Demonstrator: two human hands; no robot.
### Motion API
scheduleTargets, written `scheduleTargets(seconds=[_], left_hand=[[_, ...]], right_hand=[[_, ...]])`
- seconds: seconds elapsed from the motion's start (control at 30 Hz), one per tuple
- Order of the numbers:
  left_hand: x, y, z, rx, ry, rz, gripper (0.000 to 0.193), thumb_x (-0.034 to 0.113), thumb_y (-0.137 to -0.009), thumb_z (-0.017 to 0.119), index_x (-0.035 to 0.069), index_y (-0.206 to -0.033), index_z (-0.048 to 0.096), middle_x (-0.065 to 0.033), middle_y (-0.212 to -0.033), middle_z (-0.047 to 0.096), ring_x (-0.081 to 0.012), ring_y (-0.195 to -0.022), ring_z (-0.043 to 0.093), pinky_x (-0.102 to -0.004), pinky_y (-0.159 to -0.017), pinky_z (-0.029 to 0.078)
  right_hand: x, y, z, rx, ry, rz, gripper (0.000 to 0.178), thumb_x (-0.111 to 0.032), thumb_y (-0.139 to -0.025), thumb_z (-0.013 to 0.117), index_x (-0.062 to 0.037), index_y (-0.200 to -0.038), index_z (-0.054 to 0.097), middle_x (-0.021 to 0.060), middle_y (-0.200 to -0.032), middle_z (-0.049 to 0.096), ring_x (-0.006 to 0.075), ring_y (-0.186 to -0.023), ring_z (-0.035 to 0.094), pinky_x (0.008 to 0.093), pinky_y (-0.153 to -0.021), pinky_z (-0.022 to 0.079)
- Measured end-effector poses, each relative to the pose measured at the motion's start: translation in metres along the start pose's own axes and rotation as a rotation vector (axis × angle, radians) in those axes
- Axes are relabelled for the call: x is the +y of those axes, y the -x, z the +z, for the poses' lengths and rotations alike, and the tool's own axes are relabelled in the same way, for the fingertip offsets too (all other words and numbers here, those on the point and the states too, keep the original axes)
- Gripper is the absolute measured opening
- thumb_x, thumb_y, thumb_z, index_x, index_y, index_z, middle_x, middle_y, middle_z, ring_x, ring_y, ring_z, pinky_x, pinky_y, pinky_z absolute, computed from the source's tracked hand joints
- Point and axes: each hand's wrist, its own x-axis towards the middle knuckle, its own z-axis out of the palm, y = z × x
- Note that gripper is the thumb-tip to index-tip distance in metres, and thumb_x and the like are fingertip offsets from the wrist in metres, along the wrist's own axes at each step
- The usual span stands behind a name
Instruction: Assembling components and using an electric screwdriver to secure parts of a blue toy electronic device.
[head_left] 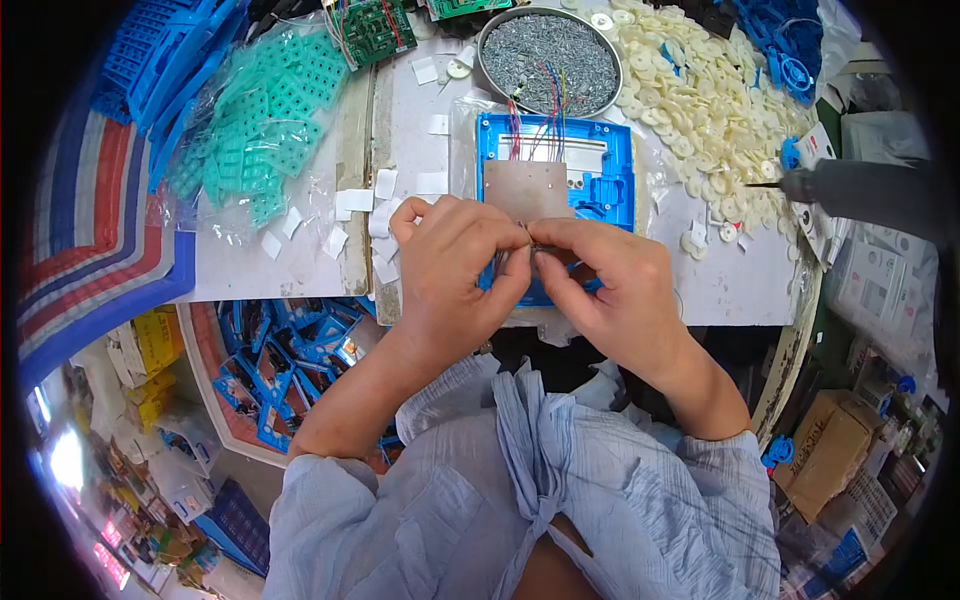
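Note:
A blue plastic housing [612,160] lies on the white worktable in front of me. Over its middle is a flat brownish board [525,187], and several coloured wires [550,125] run from behind it toward the far side. My left hand [455,262] and my right hand [605,275] meet over the near edge of the housing. Both pinch with thumb and forefinger, fingertips almost touching. What sits between the fingertips is too small and covered to make out. The near part of the housing is hidden beneath my hands.
A round metal tray [480,65] full of small screws stands behind the housing. Cream plastic discs [700,100] are heaped at right, near a dark screwdriver [830,185]. Green keypads [265,120] in clear plastic and white paper squares [355,200] lie left. Below, a bin [215,400] holds blue housings.

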Motion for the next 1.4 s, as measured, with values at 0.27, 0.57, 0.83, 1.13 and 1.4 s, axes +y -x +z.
scheduleTargets(seconds=[0.27, 0.57, 0.83, 1.13, 1.4], left_hand=[[0.004, -0.002, 0.001, 0.014, 0.088, 0.067, 0.02, -0.001, -0.08, 0.074, 0.007, -0.098, 0.07, -0.0008, -0.09, 0.069, -0.0169, -0.072, 0.061, -0.0303, -0.067, 0.043], [-0.004, -0.043, -0.037, -0.63, 0.826, -0.969, 0.018, 0.01, -0.1, 0.063, -0.003, -0.112, 0.066, -0.0031, -0.081, 0.07, -0.008, -0.067, 0.067, -0.0221, -0.06, 0.056], [0.004, -0.034, -0.034, -0.597, 0.32, -0.543, 0.017, 0.004, -0.092, 0.071, -0.001, -0.105, 0.063, -0.0055, -0.076, 0.068, -0.0114, -0.066, 0.068, -0.0259, -0.057, 0.051], [0.013, -0.016, -0.018, -0.387, 0.03, -0.221, 0.013, 0.0, -0.087, 0.067, 0.002, -0.096, 0.057, -0.0156, -0.078, 0.065, -0.0334, -0.071, 0.067, -0.0418, -0.063, 0.05], [0.009, -0.011, -0.02, -0.421, 0.133, -0.343, 0.015, 0.0, -0.091, 0.067, 0.001, -0.103, 0.06, -0.0094, -0.081, 0.064, -0.0214, -0.069, 0.066, -0.0344, -0.062, 0.05]], right_hand=[[-0.002, 0.001, -0.01, -0.072, -0.012, 0.061, 0.014, -0.003, -0.084, 0.072, -0.0026, -0.098, 0.069, 0.0118, -0.082, 0.072, 0.0293, -0.066, 0.071, 0.0369, -0.058, 0.056], [0.024, 0.002, -0.003, -0.141, 0.228, -0.53, 0.024, -0.009, -0.077, 0.071, -0.0033, -0.101, 0.071, 0.0096, -0.108, 0.071, 0.0263, -0.092, 0.072, 0.034, -0.071, 0.059], [0.033, -0.001, -0.005, -0.067, 0.449, -0.656, 0.021, -0.013, -0.069, 0.068, -0.0054, -0.088, 0.071, 0.0046, -0.096, 0.066, 0.0243, -0.091, 0.065, 0.0312, -0.069, 0.056], [0.033, 0.0, 0.005, -0.123, 0.508, -0.61, 0.02, -0.016, -0.07, 0.065, -0.0053, -0.085, 0.07, 0.0035, -0.082, 0.055, 0.0219, -0.087, 0.057, 0.0338, -0.066, 0.046], [-0.005, 0.017, -0.009, -0.391, 0.741, -0.345, 0.029, -0.014, -0.078, 0.066, 0.0002, -0.102, 0.071, 0.0041, -0.092, 0.057, 0.0213, -0.094, 0.057, 0.0328, -0.065, 0.042]])
